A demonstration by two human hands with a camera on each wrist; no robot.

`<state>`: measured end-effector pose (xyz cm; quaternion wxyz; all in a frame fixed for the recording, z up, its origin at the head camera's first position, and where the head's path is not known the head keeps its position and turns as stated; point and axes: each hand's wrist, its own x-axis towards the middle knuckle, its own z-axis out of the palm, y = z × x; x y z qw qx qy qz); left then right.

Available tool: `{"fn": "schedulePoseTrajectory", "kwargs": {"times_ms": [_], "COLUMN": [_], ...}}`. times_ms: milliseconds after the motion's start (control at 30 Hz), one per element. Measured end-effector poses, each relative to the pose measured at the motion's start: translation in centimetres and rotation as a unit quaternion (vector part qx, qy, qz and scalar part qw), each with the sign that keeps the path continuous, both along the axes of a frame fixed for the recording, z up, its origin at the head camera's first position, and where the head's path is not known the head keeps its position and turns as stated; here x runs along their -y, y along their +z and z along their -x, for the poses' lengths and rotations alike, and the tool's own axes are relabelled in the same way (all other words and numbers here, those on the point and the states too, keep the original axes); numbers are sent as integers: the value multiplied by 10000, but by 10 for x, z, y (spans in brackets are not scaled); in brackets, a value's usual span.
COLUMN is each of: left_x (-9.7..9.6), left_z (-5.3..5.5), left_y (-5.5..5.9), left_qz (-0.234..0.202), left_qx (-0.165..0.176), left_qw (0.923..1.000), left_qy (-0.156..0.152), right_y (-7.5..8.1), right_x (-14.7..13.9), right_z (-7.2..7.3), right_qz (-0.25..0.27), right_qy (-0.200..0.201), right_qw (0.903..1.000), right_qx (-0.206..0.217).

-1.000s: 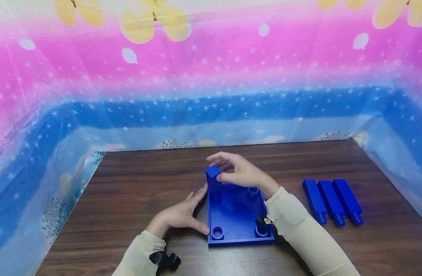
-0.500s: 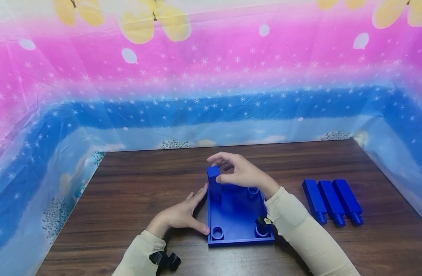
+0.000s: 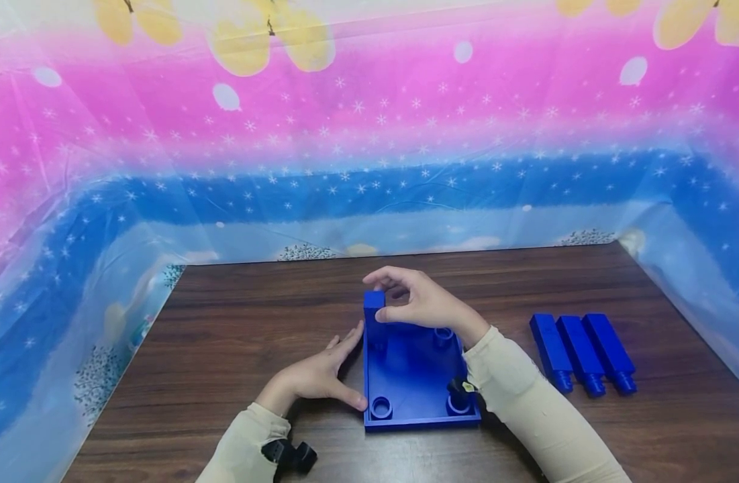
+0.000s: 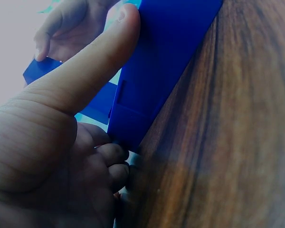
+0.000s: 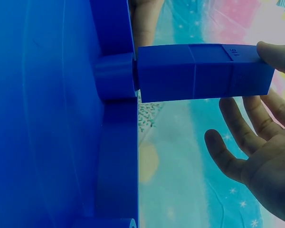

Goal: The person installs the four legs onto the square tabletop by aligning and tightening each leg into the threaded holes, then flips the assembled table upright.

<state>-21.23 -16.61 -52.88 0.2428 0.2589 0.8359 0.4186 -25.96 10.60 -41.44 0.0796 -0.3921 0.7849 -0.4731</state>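
Observation:
A blue plastic panel (image 3: 417, 376) with a raised rim lies on the table, with a round socket in each corner. At its far left corner a square blue leg (image 3: 375, 318) stands upright on the socket; in the right wrist view a narrow gap shows between leg and socket. My right hand (image 3: 426, 302) pinches the leg near its top between thumb and fingers, the other fingers spread loosely. My left hand (image 3: 317, 376) rests against the panel's left side, thumb straight along the side wall (image 4: 152, 61) and fingers by the far corner.
Three blue legs (image 3: 580, 352) with threaded ends lie side by side on the wooden table (image 3: 224, 322), right of the panel. A patterned cloth (image 3: 369, 168) hangs behind the table and along its sides. Black wrist cameras (image 3: 289, 455) sit on both sleeves.
The upright leg has turned about its own length in my right hand, so a flat face now points toward the head camera. My left hand and the panel have stayed put.

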Motion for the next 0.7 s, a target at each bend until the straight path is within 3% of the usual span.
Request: {"fn": "schedulePoseTrajectory", "kwargs": {"times_ms": [333,533,700], "left_x": [-1,-2,0], "left_z": [-1,-3,1], "left_y": [1,6,-1], "left_qz": [36,22,38], "left_qx": [-11,41,12], "left_qw": [10000,10000,10000], "left_qy": [21,59,25], "right_y": [3,5,0], "right_x": [-4,-5,-3], "right_z": [-1,1,4], "right_qz": [-78,161,495], "right_qy": [421,833,1133], "right_qw": [9990,9961,9900], "right_qx": [-125,241,684]}}
